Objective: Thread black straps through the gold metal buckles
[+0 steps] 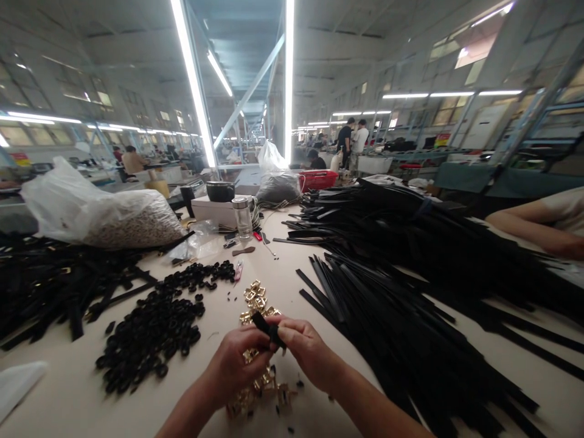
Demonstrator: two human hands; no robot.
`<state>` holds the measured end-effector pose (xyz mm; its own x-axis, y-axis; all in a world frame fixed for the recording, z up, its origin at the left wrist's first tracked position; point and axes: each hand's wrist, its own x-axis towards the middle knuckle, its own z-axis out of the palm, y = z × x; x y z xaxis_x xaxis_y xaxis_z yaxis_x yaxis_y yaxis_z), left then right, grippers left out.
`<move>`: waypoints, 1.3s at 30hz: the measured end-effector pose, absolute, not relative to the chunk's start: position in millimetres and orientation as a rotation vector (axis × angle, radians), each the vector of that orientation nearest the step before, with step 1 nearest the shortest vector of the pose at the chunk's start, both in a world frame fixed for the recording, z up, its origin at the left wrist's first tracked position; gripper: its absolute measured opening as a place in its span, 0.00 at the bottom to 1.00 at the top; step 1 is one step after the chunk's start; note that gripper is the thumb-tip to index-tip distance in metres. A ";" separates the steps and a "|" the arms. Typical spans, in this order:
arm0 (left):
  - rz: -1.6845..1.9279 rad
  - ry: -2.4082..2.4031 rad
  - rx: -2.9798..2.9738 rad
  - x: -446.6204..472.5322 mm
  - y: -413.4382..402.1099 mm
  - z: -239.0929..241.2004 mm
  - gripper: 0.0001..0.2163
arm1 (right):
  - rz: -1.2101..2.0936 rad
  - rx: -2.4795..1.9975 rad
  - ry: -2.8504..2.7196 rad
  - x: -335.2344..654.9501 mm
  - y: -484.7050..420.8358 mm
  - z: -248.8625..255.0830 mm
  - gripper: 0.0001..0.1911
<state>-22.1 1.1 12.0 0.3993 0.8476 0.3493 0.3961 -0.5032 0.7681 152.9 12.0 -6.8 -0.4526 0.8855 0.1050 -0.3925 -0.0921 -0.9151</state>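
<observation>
Both my hands meet low in the middle of the view over a light table (64, 389). My right hand (308, 353) pinches the end of a short black strap (268, 328). My left hand (237, 365) is closed around a gold metal buckle (250, 354) and touches the same strap. Under and beyond the hands lies a scatter of gold buckles (256, 298). To the left spreads a heap of small black loops (159, 328). Long black straps (401, 328) lie piled to the right.
A clear bag of small pale parts (123, 222) sits at the back left, with more black straps (45, 286) beside it. A glass jar (243, 216), a white box (214, 210) and a red basket (318, 179) stand further back. Another person's arm (538, 228) rests at right.
</observation>
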 end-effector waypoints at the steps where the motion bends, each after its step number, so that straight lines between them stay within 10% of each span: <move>1: 0.994 1.056 2.086 -22.0 1.2 11.5 0.06 | 1.721 -0.598 -1.183 151.9 12.3 -7.1 0.14; 23: 1.128 1.040 1.876 -23.5 2.8 10.8 0.05 | 1.715 -0.500 -0.957 153.0 16.7 -3.1 0.14; 39: 1.301 0.962 0.703 -26.5 15.7 -3.0 0.15 | 0.701 -0.736 -1.769 158.4 6.6 1.4 0.08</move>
